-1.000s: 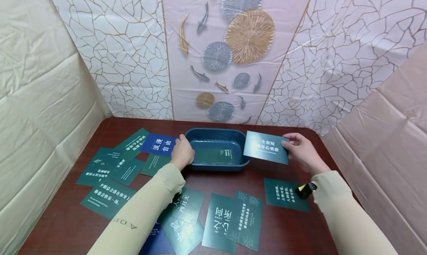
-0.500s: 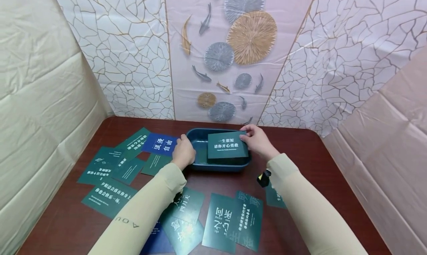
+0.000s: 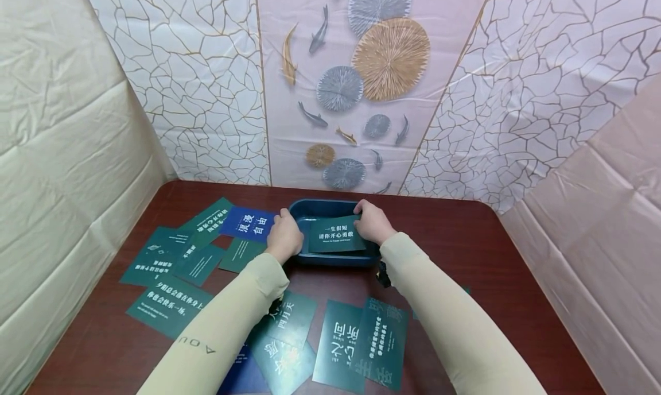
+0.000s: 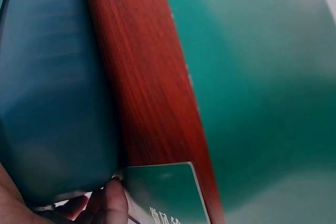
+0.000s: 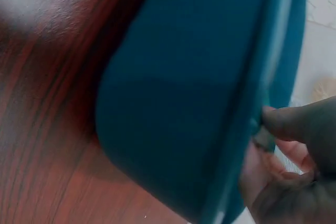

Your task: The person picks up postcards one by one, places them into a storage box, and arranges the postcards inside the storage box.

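Observation:
A dark blue rectangular tub [image 3: 338,260] stands toward the back of the table. My left hand [image 3: 284,237] grips its left end, and the left wrist view shows the fingers around the tub wall [image 4: 58,87]. My right hand [image 3: 374,223] pinches the right edge of a green postcard [image 3: 337,237] with white Chinese lettering. That card lies tilted inside the tub opening, covering most of the tub floor. In the right wrist view, the right thumb and fingers [image 5: 286,119] meet at the tub rim; the card is mostly hidden there.
Several green cards [image 3: 157,257] overlap on the left, beside a blue card [image 3: 247,223] near the left hand. More green cards [image 3: 338,343] lie at the front. One card is largely hidden under the right forearm. A patterned cloth [image 3: 335,125] hangs behind the table.
My right hand has carried the green postcard leftward from the table's right side, over the tub and down into it. The left hand has stayed on the tub's left end.

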### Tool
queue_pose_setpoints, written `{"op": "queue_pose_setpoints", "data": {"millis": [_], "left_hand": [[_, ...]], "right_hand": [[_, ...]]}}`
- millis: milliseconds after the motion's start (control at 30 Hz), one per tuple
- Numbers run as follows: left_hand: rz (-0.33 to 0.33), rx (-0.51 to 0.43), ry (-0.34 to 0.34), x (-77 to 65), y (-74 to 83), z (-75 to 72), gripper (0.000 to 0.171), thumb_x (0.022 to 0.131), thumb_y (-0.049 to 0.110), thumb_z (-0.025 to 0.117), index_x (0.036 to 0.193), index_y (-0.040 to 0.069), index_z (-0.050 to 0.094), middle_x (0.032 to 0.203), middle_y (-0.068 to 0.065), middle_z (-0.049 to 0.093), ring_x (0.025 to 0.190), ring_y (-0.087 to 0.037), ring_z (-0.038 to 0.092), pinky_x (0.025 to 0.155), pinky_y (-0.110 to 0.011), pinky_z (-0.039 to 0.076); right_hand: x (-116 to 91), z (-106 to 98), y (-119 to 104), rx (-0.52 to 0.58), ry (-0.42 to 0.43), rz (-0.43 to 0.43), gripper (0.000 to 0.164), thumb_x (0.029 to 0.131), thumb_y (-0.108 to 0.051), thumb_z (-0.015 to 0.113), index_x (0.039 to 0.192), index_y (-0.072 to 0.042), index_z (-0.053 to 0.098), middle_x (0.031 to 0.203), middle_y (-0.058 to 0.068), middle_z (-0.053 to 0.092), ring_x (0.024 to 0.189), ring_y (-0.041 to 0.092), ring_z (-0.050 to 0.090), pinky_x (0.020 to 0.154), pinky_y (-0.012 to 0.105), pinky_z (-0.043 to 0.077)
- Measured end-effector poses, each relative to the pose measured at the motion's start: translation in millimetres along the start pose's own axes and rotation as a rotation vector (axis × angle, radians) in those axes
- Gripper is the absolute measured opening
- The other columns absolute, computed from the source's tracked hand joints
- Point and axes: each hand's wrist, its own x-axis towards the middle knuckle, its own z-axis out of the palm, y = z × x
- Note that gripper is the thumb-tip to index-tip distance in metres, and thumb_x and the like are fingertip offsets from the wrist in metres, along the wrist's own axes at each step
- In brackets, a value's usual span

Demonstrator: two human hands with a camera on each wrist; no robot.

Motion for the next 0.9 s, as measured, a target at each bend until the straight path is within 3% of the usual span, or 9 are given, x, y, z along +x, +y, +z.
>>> {"op": "queue_pose_setpoints", "data": {"millis": [200, 533, 900], "left_hand": [[0.001, 0.002, 0.005, 1.0, -1.5, 1.1, 0.065, 0.093, 0.014, 0.058, 0.145, -0.001, 0.022, 0.131, -0.024, 0.041, 0.107, -0.038, 0.053, 0.091, -0.054, 0.045], [-0.006, 0.007, 0.007, -0.3, 0.9, 0.4, 0.065, 0.093, 0.015, 0.059, 0.144, -0.001, 0.023, 0.130, -0.024, 0.042, 0.106, -0.039, 0.054, 0.089, -0.054, 0.046], [-0.001, 0.009, 0.007, -0.2, 0.6, 0.5, 0.067, 0.093, 0.015, 0.058, 0.146, -0.001, 0.021, 0.133, -0.025, 0.041, 0.107, -0.039, 0.054, 0.091, -0.054, 0.045]], "right_hand": [[-3, 11, -3, -0.116, -0.105, 0.002, 0.039, 0.096, -0.010, 0.059, 0.134, -0.004, 0.050, 0.123, 0.016, 0.058, 0.104, 0.027, 0.058, 0.084, 0.042, 0.050], [-5, 24, 4, -0.191, -0.124, -0.016, 0.038, 0.094, -0.010, 0.062, 0.131, -0.003, 0.053, 0.126, 0.015, 0.056, 0.117, 0.032, 0.047, 0.092, 0.044, 0.046], [-6, 30, 6, -0.249, -0.150, -0.018, 0.035, 0.095, -0.011, 0.062, 0.128, -0.006, 0.055, 0.125, 0.020, 0.049, 0.098, 0.027, 0.053, 0.076, 0.039, 0.050]]}}
